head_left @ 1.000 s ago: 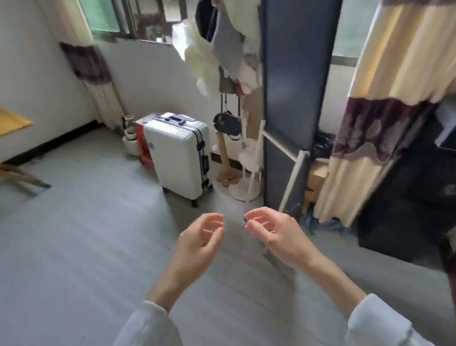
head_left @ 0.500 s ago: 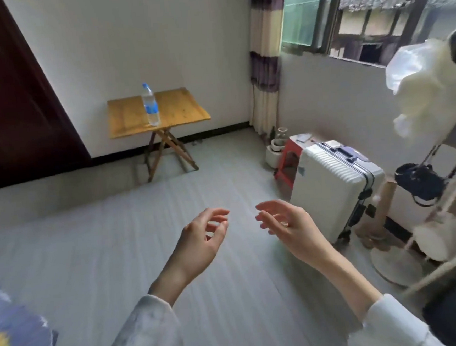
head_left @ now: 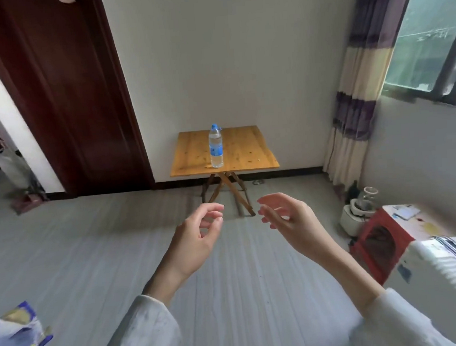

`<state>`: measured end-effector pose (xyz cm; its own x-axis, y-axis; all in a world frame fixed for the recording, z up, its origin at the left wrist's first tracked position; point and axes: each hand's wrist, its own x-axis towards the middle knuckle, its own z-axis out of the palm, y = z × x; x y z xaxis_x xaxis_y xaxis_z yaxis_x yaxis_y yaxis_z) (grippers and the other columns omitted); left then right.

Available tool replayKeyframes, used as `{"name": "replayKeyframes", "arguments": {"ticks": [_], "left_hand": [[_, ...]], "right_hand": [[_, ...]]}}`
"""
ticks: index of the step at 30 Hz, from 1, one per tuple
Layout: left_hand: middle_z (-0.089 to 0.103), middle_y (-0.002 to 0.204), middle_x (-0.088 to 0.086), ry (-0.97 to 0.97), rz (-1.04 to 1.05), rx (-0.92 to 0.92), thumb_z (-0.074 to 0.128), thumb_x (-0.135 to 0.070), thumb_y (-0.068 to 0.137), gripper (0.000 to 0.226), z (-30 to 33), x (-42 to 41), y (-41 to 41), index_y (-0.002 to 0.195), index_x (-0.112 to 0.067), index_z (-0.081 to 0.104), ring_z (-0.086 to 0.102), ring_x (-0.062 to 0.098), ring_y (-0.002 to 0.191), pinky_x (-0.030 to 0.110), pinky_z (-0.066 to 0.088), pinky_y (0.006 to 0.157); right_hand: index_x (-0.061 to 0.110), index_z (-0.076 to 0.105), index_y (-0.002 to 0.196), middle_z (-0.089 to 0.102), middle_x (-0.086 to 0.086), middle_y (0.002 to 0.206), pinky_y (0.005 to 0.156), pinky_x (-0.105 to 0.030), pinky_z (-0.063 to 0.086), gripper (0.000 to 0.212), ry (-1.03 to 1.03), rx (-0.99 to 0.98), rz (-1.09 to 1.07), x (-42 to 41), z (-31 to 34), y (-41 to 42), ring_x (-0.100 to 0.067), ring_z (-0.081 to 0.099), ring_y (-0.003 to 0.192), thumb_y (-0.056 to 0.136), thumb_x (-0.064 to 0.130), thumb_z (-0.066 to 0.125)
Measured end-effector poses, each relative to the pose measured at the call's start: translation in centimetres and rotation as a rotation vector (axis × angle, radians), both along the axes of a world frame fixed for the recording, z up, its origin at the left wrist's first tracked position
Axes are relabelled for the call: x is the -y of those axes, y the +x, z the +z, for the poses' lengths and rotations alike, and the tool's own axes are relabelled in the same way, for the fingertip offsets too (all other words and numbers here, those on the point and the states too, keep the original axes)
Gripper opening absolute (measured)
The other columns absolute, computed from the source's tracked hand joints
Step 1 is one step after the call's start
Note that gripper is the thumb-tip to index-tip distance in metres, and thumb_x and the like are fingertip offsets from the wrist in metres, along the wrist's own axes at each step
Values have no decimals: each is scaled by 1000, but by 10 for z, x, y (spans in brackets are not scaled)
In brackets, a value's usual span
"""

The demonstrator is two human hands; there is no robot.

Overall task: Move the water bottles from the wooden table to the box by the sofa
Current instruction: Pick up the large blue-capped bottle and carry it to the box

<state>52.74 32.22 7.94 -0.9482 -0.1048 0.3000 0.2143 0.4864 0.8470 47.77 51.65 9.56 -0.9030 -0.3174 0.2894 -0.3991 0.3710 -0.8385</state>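
Bare grey floor (head_left: 118, 249) is lying open up to the wooden table (head_left: 247, 155). On the right, a red stool (head_left: 377, 245) and a white suitcase (head_left: 447, 273) are narrowing the way.

1. Bottle (head_left: 215, 146): clear, with a blue cap and a blue label.
2. Worktop (head_left: 247, 151): honey-yellow wood with darker knots; brown crossed legs.
3. Door (head_left: 59, 90): dark red-brown.
4. Far wall (head_left: 225, 50): off-white, with a black skirting.
5. Floor (head_left: 91, 252): pale grey, finely striped.
6. Curtain (head_left: 361, 80): broad bands of cream, pale yellow and purple.
7. Stool (head_left: 377, 245): red.
8. Suitcase (head_left: 442, 273): white, ribbed.
9. Sleeves (head_left: 142, 340): white.
10. Window (head_left: 434, 33): green-tinted glass in a dark frame.
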Motion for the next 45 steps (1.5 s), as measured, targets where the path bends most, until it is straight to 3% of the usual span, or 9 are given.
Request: {"name": "replayKeyframes", "arguments": {"ticks": [7,17,23,31,34,38,45], "left_hand": [[63,101,-10,25,27,61,52,-21,89,20,-39,48,-144,99,-37,55,62,9,94,15,44,78],[63,102,-8,54,58,71,50,-22,90,24,-33,150,-393,93,-46,53,63,12,93,32,52,82],[61,104,-9,53,32,160,51,-23,89,23,-63,185,-507,94,-46,52,62,10,94,22,49,79],[60,104,-7,53,140,241,55,-20,88,20,-105,241,-669,106,-30,53,59,3,95,9,44,71],[58,111,-6,53,142,323,57,-22,87,27,-121,257,-727,112,-28,52,56,1,98,9,41,73],[53,123,-3,86,124,403,62,-24,83,41,-150,276,-796,121,-28,48,51,8,109,18,41,84],[32,145,-6,133,66,559,73,-36,72,80,-211,302,-896,137,-37,27,31,5,127,27,30,102]], "right_hand": [[24,61,104,66,7,94,77,-30,54,17,45,19,46,48,-31,-156,-10,64,86,88,27,54],[23,61,102,65,12,92,77,-32,55,16,67,26,17,129,-27,-397,-11,65,87,88,25,54],[20,62,103,66,6,97,80,-33,54,17,86,87,13,166,-52,-521,-14,64,89,88,26,55],[12,61,105,67,-4,102,78,-33,53,21,142,168,47,215,-107,-712,-19,64,89,88,21,56],[9,62,105,68,-7,102,77,-33,52,21,173,232,32,227,-129,-775,-19,63,87,86,17,58],[8,60,108,67,-8,105,78,-28,49,26,221,291,23,241,-153,-843,-20,63,93,84,18,62],[12,52,122,60,-4,122,82,-25,45,43,236,340,-1,269,-184,-932,-15,59,102,82,21,65]]}}
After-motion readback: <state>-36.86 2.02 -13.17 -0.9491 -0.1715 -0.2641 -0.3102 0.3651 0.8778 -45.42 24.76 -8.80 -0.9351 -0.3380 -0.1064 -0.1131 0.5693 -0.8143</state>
